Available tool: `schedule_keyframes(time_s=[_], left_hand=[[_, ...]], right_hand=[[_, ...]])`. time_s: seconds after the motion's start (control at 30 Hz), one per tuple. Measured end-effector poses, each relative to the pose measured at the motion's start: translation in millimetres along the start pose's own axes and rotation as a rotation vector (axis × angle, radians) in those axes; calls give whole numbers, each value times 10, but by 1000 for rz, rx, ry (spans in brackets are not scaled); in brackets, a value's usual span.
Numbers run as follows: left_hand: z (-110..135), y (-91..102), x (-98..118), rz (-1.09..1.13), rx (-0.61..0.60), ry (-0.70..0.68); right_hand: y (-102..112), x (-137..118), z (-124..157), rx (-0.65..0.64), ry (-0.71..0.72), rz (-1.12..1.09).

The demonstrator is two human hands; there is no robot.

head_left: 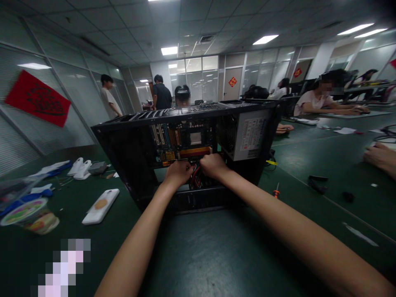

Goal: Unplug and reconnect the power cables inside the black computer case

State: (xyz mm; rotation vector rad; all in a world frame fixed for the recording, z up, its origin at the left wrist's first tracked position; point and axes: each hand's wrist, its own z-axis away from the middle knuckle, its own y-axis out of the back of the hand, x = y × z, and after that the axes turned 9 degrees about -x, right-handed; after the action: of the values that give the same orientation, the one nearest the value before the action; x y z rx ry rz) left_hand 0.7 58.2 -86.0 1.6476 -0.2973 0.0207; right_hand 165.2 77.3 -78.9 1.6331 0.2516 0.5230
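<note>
A black computer case [173, 198] with its side off lies on the table in front of me. Inside it are a motherboard [201, 128] and, at the right, a grey power supply [250, 136] with a fan. Both my hands reach into the lower middle of the case, by a bundle of coloured cables [196, 178]. My left hand [178, 173] has its fingers closed at the left of the bundle. My right hand [213, 166] is curled just below the red and yellow memory slots [198, 152]. What each hand's fingers grip is hidden or too small to name.
On the green table [198, 251] lie a white phone [100, 207] and a clear plastic cup [34, 216] at left. An orange screwdriver [276, 193] and small black parts [317, 183] lie at right. Another person's hand [382, 156] rests at the far right; several people are farther back.
</note>
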Motion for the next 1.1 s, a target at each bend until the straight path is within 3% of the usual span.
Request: schedule_keyframes(time_s=[0.2, 0.6, 0.73, 0.93, 1.1], left_hand=[[15, 21, -1, 43, 75, -37], [-22, 40, 80, -133, 102, -23], [-22, 60, 92, -168, 56, -36], [-4, 65, 78, -179, 54, -47], [-26, 31, 52, -177, 52, -40]], right_hand=[[1, -1, -1, -9, 3, 4], [-28, -5, -33, 3, -15, -23], [-52, 9, -14, 5, -31, -36], [-69, 49, 155, 135, -80, -134], [-34, 55, 180, 40, -107, -127]])
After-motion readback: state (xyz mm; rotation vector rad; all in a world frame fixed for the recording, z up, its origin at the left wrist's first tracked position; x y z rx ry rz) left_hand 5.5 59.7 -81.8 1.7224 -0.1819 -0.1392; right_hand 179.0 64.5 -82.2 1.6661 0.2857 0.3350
